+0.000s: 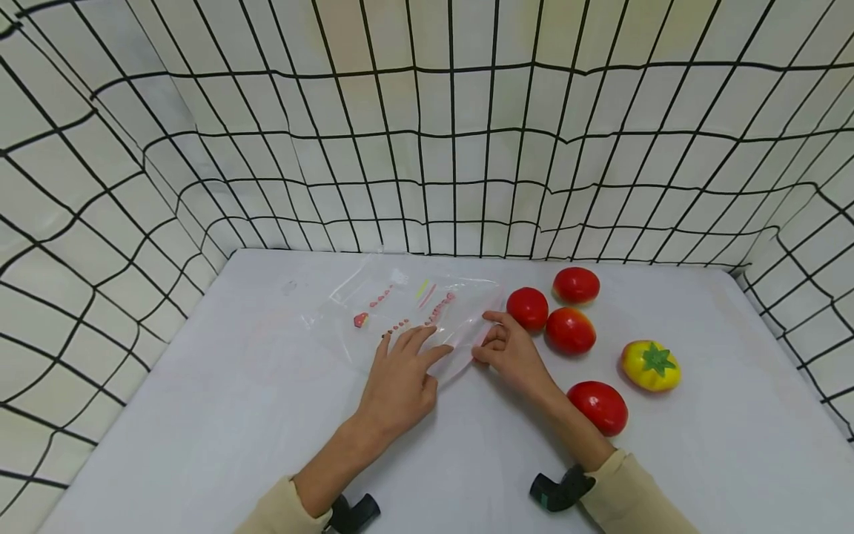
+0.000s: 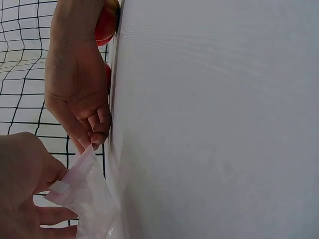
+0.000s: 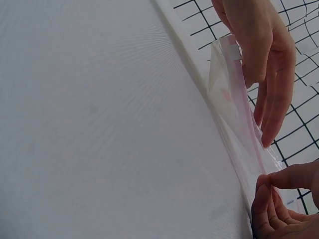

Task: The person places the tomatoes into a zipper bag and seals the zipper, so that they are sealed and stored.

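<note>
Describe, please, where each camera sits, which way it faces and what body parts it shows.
Head: on the head, facing forward and down at the bag, red fruit and table; shows left hand, right hand, sleeves.
Left wrist: on that wrist, facing across the table at the bag; both hands show.
Right wrist: on that wrist, facing the bag's edge; both hands show.
Shared: both wrist views include the net.

Left hand (image 1: 403, 382) and right hand (image 1: 514, 360) bare, fingertips past wrists. Long beige sleeves, left (image 1: 283, 508) and right (image 1: 634, 497), begin well behind the fingers; cloth plain, slightly wrinkled. Stubby black wrist units, left (image 1: 353, 514) and right (image 1: 563, 489), thumb side, far back from fingertips, cylindrical ends. Right one: small green patch (image 1: 544, 502).
</note>
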`<state>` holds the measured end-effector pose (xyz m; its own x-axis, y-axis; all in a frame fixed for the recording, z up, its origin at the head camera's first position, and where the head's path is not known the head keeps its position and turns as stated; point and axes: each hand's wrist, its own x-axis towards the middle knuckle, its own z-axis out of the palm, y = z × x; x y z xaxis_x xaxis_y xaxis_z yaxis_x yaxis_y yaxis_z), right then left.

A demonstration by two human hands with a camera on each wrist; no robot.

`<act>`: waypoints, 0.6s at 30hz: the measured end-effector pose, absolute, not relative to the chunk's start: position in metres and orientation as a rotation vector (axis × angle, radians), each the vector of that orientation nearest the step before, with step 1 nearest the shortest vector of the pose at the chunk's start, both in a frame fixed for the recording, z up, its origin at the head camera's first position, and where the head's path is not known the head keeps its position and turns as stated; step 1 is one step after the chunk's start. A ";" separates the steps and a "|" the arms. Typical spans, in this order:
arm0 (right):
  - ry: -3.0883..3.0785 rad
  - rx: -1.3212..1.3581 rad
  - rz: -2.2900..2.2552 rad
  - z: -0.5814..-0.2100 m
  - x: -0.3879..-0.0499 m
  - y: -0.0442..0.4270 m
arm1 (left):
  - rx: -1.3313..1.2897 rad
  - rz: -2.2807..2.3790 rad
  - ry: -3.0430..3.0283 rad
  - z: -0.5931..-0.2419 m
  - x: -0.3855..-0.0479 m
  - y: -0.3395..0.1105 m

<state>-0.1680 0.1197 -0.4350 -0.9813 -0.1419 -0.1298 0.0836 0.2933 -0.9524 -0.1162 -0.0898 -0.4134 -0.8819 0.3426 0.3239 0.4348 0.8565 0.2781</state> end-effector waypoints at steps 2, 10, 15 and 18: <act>2.376 -0.040 -1.756 -0.435 -0.168 0.119 | -0.583 -0.494 -2.786 -0.413 -0.116 -0.089; 2.378 -0.039 -1.761 -0.437 -0.168 0.118 | -0.562 -0.480 -2.838 -0.411 -0.114 -0.086; 2.377 -0.045 -1.767 -0.438 -0.168 0.119 | -0.582 -0.499 -2.836 -0.411 -0.114 -0.085; 2.380 -0.044 -1.765 -0.439 -0.168 0.119 | -0.577 -0.528 -2.856 -0.410 -0.114 -0.084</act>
<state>-0.1679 0.1190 -0.4385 -0.9837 -0.1290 -0.1250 0.0821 0.2960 -0.9516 -0.1138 -0.0837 -0.4105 -0.9085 0.3407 0.2419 0.4047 0.8616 0.3063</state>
